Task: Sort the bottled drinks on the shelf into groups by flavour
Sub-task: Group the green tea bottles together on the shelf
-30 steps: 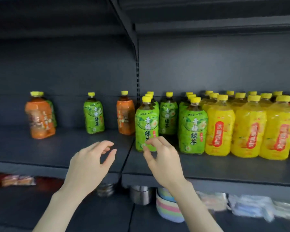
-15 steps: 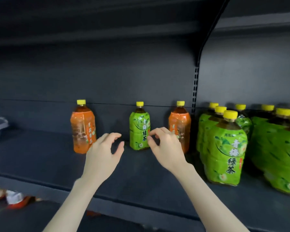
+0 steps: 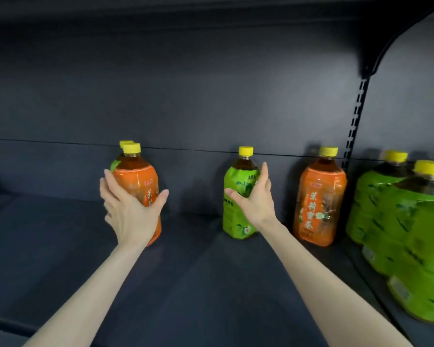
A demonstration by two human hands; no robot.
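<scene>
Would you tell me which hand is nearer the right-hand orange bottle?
Right. The right hand grips the green bottle just left of that orange bottle; the left hand holds the other orange bottle, farther left.

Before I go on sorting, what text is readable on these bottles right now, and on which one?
"茉莉蜜茶", running down the right orange bottle.
"茉莉", on the left orange bottle; the left hand covers the rest.
On the green bottle in the right hand, the print is too blurred to read.
Small brand print on both orange labels: too blurred.
</scene>
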